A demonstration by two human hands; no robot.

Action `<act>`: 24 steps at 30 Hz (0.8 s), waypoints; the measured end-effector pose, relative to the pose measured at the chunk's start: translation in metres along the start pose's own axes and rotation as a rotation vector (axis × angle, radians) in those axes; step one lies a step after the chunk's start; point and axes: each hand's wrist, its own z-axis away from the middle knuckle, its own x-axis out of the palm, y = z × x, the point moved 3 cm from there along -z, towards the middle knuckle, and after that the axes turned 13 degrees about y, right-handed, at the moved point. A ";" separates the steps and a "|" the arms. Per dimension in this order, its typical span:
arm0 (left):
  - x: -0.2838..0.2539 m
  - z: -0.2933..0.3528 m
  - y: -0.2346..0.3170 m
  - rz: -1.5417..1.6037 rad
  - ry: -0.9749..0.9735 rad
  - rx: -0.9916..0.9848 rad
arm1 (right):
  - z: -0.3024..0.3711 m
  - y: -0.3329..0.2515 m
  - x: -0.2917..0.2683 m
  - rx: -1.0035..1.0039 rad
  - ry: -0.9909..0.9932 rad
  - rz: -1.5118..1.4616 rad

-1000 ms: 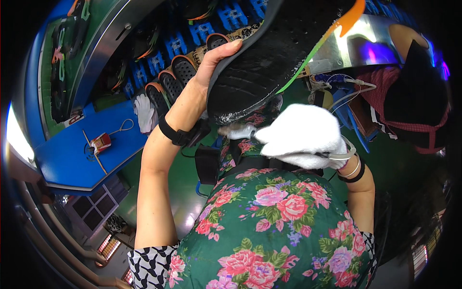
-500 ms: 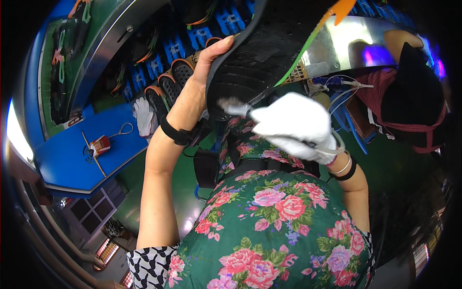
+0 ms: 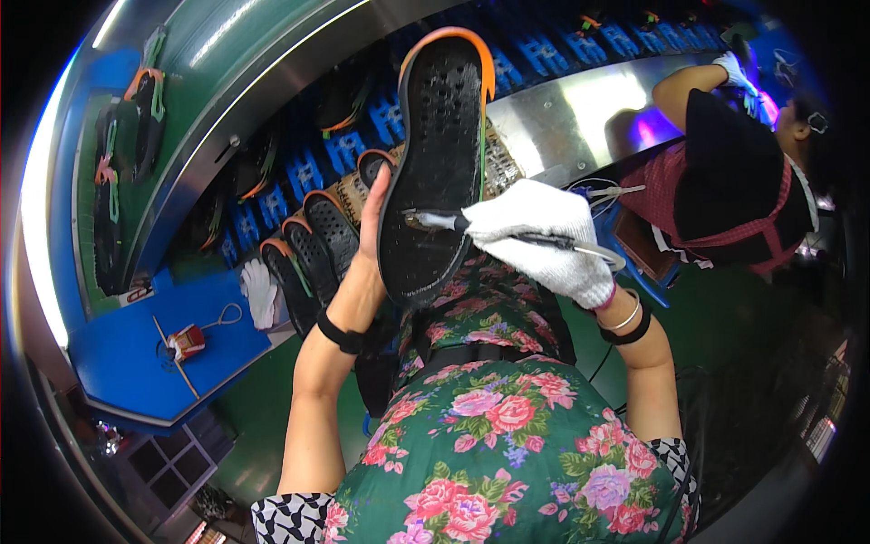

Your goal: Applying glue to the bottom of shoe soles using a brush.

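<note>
A black shoe sole point(image 3: 439, 163) with an orange rim at its far end is held up in front of me, its inner face toward me. My bare left hand point(image 3: 370, 231) grips its left edge; the thumb shows along the side and the other fingers are hidden behind. My right hand point(image 3: 544, 238), in a white knit glove, is closed around a slim brush point(image 3: 439, 220) with a thin hose running back past the wrist. The brush tip lies against the sole's near half, where the surface looks wet and shiny.
More black soles point(image 3: 331, 227) stand in a cardboard box behind my left hand. A blue table point(image 3: 118, 344) at left bears a red container point(image 3: 188, 341) and a white glove point(image 3: 259, 295). Beyond runs a metal-edged line point(image 3: 553, 118) with blue holders. A co-worker point(image 3: 725, 181) is at right.
The sole has come lower and farther from the view, so its whole inner face shows. Both hands moved with it, and the brush went from a blurred sweep at the near end to farther up the sole.
</note>
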 end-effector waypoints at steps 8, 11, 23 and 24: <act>-0.009 0.006 -0.024 0.196 0.019 -0.280 | -0.058 -0.005 -0.033 -0.596 0.208 0.551; -0.007 0.005 -0.019 0.236 -0.111 -0.255 | -0.025 -0.016 -0.007 -0.566 0.119 0.650; 0.020 0.042 0.031 -0.132 -0.421 0.149 | 0.018 -0.034 -0.012 0.389 0.220 -0.404; 0.024 0.044 0.045 -0.206 -0.481 0.230 | 0.021 -0.033 -0.018 0.386 0.254 -0.377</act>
